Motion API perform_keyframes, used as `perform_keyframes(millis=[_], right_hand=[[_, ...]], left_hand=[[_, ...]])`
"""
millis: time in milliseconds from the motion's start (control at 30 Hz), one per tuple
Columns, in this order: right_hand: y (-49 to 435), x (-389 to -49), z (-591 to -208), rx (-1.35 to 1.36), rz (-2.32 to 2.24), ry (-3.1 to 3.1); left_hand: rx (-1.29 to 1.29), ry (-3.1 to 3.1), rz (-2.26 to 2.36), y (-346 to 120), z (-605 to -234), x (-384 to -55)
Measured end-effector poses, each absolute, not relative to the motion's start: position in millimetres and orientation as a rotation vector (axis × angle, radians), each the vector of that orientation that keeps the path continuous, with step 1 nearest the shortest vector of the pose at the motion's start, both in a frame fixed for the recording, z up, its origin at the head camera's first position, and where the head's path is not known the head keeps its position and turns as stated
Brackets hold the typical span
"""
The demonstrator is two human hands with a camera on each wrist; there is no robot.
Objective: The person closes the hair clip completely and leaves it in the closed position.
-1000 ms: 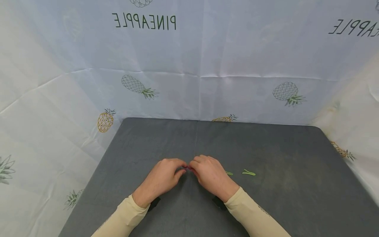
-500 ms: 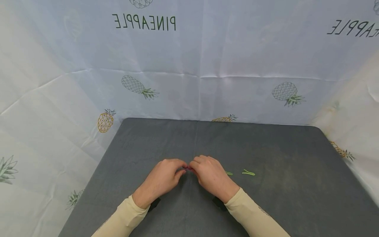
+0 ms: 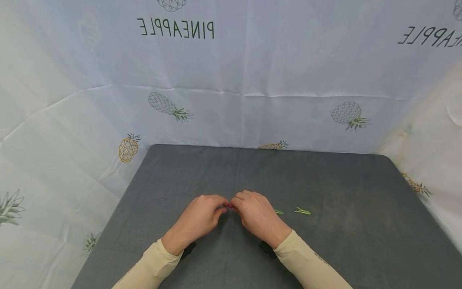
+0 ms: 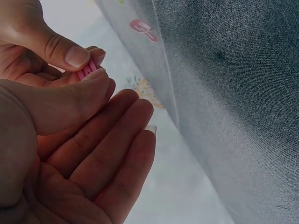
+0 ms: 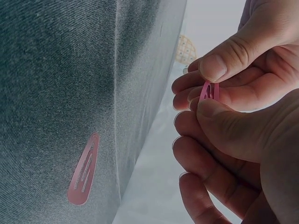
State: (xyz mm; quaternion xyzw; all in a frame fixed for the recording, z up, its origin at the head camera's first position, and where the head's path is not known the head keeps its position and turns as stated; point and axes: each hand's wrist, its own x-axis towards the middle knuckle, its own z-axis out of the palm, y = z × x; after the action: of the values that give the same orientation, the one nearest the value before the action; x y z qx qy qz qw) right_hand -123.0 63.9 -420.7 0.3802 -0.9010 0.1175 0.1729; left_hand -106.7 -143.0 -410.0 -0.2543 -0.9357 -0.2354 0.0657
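Held clip (image 5: pixel 216 91): pink, up off the surface (image 3: pixel 343 192). Left hand (image 3: pixel 199 214) fingers pinch one end, right hand (image 3: pixel 257 213) fingers pinch the other. Probably because it's slim and small, so a two-ended pinch steadies it. Loose pink clip (image 5: pixel 83 172) lies flat below held clip; green clips (image 3: pixel 302 211) right of it, one partly hidden. Likely parked for right-hand reach.

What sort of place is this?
Probably a makeshift curtained-off work booth: pineapple-print fabric hangs behind and on both sides of a dark gray table, and a pink snap hair clip is pinched between left hand and right hand.
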Motion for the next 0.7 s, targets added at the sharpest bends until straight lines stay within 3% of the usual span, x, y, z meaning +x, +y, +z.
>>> perform_keyframes(millis=[700], right_hand=[[65.8,-123.0,-424.6,1.077,0.326,-2.506]], left_hand=[[-0.771,-2.792,-0.726,-142.6,-411.1,-105.3]])
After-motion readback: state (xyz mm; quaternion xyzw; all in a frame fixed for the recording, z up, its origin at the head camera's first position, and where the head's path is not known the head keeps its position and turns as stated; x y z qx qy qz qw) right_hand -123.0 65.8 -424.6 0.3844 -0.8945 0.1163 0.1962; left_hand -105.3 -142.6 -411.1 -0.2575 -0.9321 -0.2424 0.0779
